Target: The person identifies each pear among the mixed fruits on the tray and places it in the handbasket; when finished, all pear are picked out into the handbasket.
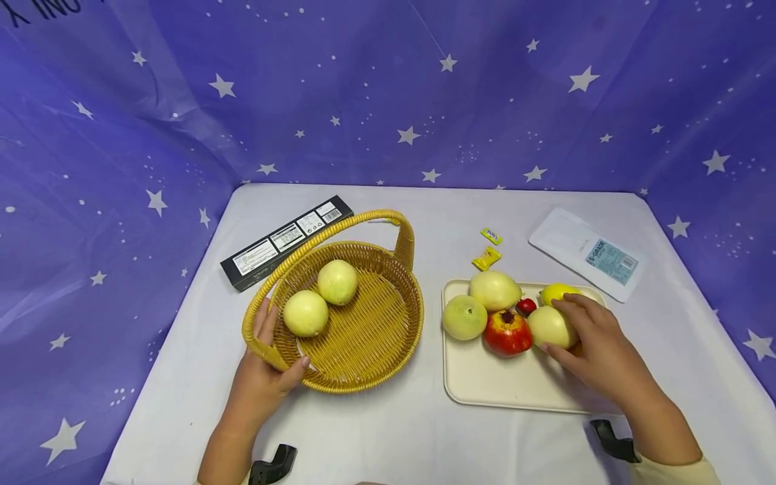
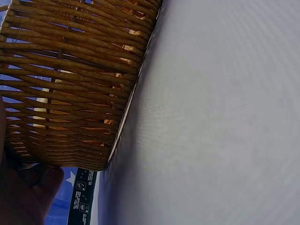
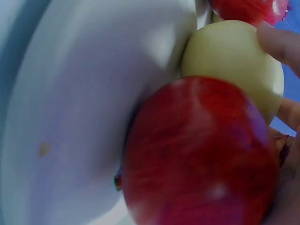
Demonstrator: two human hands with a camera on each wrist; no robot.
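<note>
R hand (image 1: 597,347) half-closed, thumb + fingers pinch pale fruit (image 1: 550,329), well to right of basket (image 1: 376,323); L hand (image 1: 262,374) at basket itself, fingers curled, gripping left rim.

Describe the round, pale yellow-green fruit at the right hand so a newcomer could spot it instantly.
Find the flat, cream rectangular tray, right of the round, golden wicker basket. At the tray's right side, the person's right hand grips a smooth, round, pale yellow-green fruit, just right of a round red pomegranate. Unlike the tray's other pale fruits, it lies in that hand's grasp.
</note>
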